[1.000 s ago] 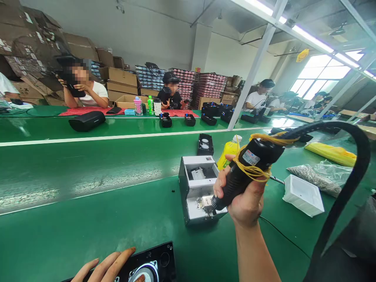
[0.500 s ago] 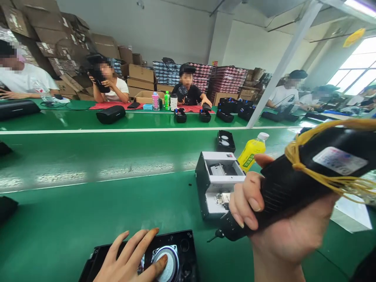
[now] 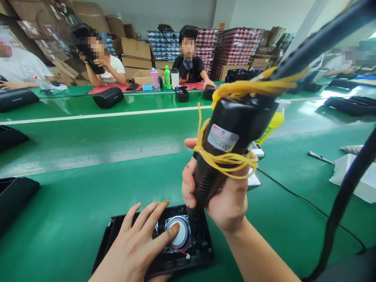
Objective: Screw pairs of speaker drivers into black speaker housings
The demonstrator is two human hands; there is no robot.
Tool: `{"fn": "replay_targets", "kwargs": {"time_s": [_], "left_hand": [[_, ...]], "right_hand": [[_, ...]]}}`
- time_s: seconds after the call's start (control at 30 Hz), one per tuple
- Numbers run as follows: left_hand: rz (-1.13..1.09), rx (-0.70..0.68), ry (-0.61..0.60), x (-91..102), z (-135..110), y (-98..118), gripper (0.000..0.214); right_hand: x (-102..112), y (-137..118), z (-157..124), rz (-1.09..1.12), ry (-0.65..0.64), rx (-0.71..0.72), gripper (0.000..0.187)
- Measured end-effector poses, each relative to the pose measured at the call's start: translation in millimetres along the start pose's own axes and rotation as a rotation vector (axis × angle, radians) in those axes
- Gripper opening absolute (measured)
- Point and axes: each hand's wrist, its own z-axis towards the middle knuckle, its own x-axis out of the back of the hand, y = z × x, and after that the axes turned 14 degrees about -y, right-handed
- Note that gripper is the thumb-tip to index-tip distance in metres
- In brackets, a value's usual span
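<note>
My right hand (image 3: 226,196) is wrapped around a black electric screwdriver (image 3: 229,137) bound with yellow rubber bands, held nearly upright with its tip down at the top right of a black speaker panel (image 3: 158,250). The tip itself is hidden behind my hand. My left hand (image 3: 138,244) lies flat on the panel with spread fingers, its thumb resting on the round silver speaker driver (image 3: 180,231). A red and black wire sits beside the driver. The panel lies on the green conveyor table (image 3: 73,203) right in front of me.
A grey screw feeder box (image 3: 256,164) and a yellow bottle (image 3: 272,125) stand behind the screwdriver, mostly hidden. The tool's black cable (image 3: 340,203) hangs at right. Black speaker housings (image 3: 14,192) lie at left. Across the belt, several people sit before stacked cartons.
My right hand brought the screwdriver from the screw feeder down and left to the speaker panel, tilting it upright. My left hand stayed on the panel as the view dropped toward it.
</note>
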Motion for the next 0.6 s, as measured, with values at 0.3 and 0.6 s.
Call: {"fn": "replay_targets", "kwargs": {"time_s": [0.3, 0.6], "left_hand": [[-0.032, 0.005, 0.006, 13.2, 1.7, 5.0, 0.067], [-0.112, 0.044, -0.004, 18.6, 2.5, 10.9, 0.060]], "right_hand": [[7.6, 26.9, -3.2, -0.070, -0.052, 0.004, 0.065], [10.7, 39.5, -5.3, -0.110, -0.055, -0.009, 0.066]]}}
